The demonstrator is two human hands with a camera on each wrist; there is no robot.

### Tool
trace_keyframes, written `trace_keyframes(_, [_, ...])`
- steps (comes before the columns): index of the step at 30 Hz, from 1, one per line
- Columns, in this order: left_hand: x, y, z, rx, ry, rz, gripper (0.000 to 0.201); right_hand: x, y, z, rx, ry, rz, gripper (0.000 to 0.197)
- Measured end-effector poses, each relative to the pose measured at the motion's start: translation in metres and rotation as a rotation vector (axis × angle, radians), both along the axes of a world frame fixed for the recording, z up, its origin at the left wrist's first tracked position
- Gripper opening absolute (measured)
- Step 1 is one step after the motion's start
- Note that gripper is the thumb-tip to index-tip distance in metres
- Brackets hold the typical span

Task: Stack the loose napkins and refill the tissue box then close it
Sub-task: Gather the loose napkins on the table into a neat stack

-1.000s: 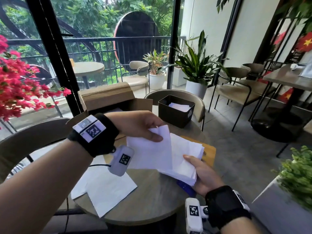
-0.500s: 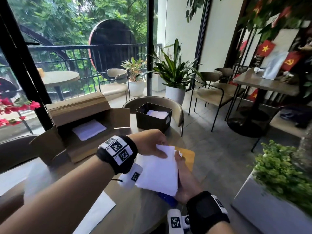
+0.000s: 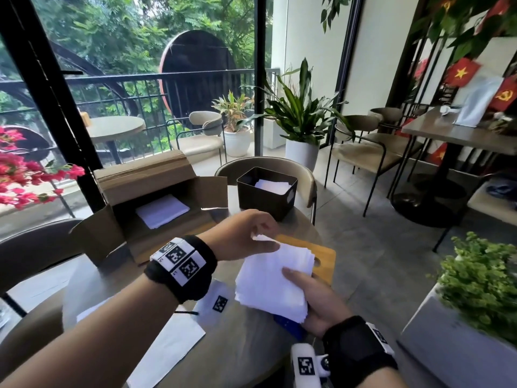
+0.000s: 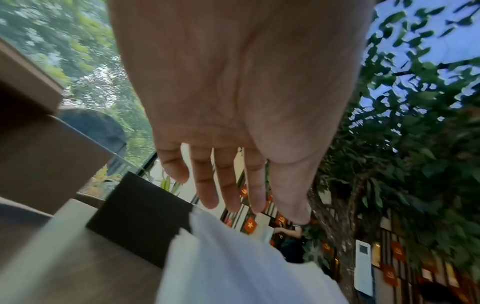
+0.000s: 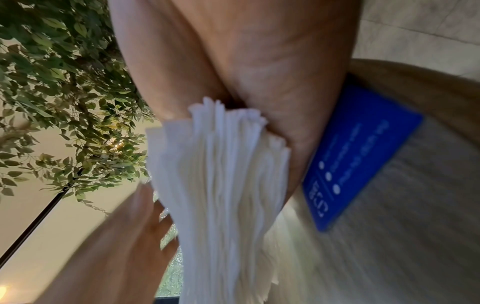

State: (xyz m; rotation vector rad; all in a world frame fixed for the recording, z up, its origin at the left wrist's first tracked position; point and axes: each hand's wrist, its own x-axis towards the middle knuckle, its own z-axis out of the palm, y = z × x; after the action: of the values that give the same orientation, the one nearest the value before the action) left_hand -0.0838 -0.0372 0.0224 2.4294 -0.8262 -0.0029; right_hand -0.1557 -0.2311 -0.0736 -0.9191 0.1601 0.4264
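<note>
The right hand (image 3: pixel 316 301) grips a stack of white napkins (image 3: pixel 275 278) from its near right corner, thumb on top, above the round counter (image 3: pixel 246 351); the left hand (image 3: pixel 240 236) touches the stack's far left corner, fingers relaxed and nearly straight; beyond the stack sits the open black tissue box (image 3: pixel 265 197), partly filled; left of that box, an open cardboard box (image 3: pixel 145 197) holds more napkins.

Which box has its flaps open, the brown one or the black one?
The brown cardboard box: its flaps fold outward. The small black tissue box has no flaps, just an open top.
</note>
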Motion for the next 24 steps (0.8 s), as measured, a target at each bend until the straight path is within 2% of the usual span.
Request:
trace_keyframes(2, [-0.004, 0.037, -0.002, 0.067, 0.004, 0.056, 0.031, 0.004, 0.0, -0.003, 0.008, 0.03, 0.003, 0.036])
trace_keyframes(5, [-0.02, 0.091, -0.01, 0.25, 0.115, 0.113, 0.035, 0.007, 0.001, -0.004, 0.014, 0.067, -0.011, 0.038])
trace_keyframes(9, [-0.047, 0.131, -0.025, 0.441, 0.232, 0.12, 0.038, 0.005, 0.002, -0.005, 0.03, 0.077, -0.034, 0.037])
trace_keyframes(17, [-0.063, 0.14, -0.046, 0.665, 0.256, 0.099, 0.043, -0.007, 0.006, 0.004, 0.032, 0.082, -0.062, 0.032])
trace_keyframes(24, [-0.06, 0.141, -0.057, 0.678, 0.261, 0.17, 0.034, -0.011, 0.005, 0.006, 0.01, 0.085, -0.078, 0.032])
